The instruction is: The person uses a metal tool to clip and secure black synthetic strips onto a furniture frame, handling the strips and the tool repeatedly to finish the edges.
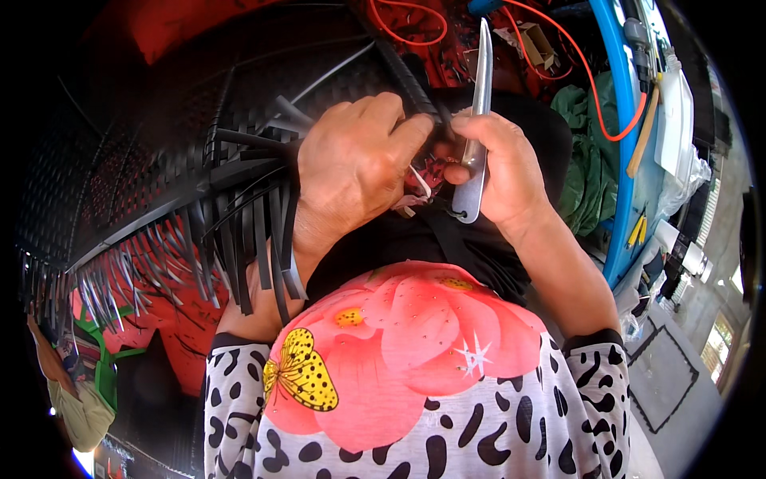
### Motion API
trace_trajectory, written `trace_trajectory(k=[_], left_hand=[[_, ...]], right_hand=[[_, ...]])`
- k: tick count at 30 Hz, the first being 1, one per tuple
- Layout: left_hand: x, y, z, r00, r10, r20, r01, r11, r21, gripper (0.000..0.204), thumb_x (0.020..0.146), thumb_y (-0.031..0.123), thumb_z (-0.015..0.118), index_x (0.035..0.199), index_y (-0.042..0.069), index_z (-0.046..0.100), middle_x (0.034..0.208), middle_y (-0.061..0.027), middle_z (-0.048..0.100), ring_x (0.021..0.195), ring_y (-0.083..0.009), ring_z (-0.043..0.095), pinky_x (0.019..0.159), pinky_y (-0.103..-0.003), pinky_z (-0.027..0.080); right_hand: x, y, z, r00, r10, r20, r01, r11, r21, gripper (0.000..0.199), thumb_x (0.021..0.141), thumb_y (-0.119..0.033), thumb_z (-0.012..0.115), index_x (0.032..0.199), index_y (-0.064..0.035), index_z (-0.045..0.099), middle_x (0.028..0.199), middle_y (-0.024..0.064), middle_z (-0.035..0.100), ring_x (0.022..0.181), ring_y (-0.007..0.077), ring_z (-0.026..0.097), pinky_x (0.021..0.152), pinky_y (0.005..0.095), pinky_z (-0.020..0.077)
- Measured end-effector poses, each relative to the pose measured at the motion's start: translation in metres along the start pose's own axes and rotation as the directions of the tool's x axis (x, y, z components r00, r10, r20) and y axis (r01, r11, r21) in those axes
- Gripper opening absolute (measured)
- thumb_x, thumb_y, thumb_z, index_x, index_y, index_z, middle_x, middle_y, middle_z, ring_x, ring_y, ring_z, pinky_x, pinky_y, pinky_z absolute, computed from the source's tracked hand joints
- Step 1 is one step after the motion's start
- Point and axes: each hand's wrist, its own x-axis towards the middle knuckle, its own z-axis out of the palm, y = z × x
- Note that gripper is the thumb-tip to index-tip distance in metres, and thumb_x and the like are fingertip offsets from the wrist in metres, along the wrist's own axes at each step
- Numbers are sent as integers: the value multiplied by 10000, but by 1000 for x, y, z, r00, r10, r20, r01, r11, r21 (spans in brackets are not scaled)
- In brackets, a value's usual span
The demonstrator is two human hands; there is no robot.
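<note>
My right hand (511,168) is closed around a long tapered metal tool (482,88). Its pointed tip stands upward, and the flat, rounded lower end has a hole with a dark cord in it. Beside it my left hand (351,156) is curled closed against the edge of a black woven wicker panel (159,172); its palm side is hidden. Loose black strips (247,231) stick out and hang down around the left wrist. A dark wrapped bar (403,76) of the panel runs down to the left fingertips. Between my hands shows a small reddish, pale-tipped bit (419,188).
Orange cable (590,72) loops at the upper right near a blue-rimmed table (618,207) bearing a wooden stick (643,132). A dark green plastic sheet (586,152) is bunched beside it. Another person's leg (76,399) and a green chair (104,375) are at the lower left.
</note>
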Motion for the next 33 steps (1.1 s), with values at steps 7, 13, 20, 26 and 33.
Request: trace_trajectory(k=[7,13,20,26,33], left_hand=[[0,0,1,1000,-1,1,1,1000,-1,242,654,38,671,894,57,653,711,-39,538,636,-217,565,543,-321,440],[1,3,1,1000,0,-10,0,1000,15,237,653,32,659,888,61,656,711,-39,538,639,-219,566,546,-320,442],[0,1,4,1000,0,-26,0,1000,7,267,636,29,650,900,67,654,718,-42,537,643,-225,564,552,-324,443],[-1,2,0,1000,-4,-5,4,1000,0,297,602,31,649,898,57,655,716,-39,529,635,-218,558,541,-325,431],[-2,3,4,999,-22,-36,23,1000,5,272,594,35,657,865,52,660,708,-38,522,628,-215,552,533,-323,424]], right_hand=[[6,-2,-1,999,-2,34,4,999,-46,82,772,-62,586,812,-21,528,738,59,550,612,149,590,423,228,379],[6,2,-3,908,-415,59,388,778,-494,126,763,-20,602,885,14,611,627,-27,509,545,26,468,484,187,404],[4,0,-11,907,-386,166,385,605,-697,153,755,-41,639,889,33,622,598,-15,521,539,35,456,490,198,380],[8,5,-23,628,-614,478,717,217,-663,155,715,20,669,857,34,608,685,21,561,551,42,453,489,209,376],[9,3,-27,763,-494,417,645,547,-533,112,750,26,653,856,18,619,742,1,583,605,34,514,531,180,420]])
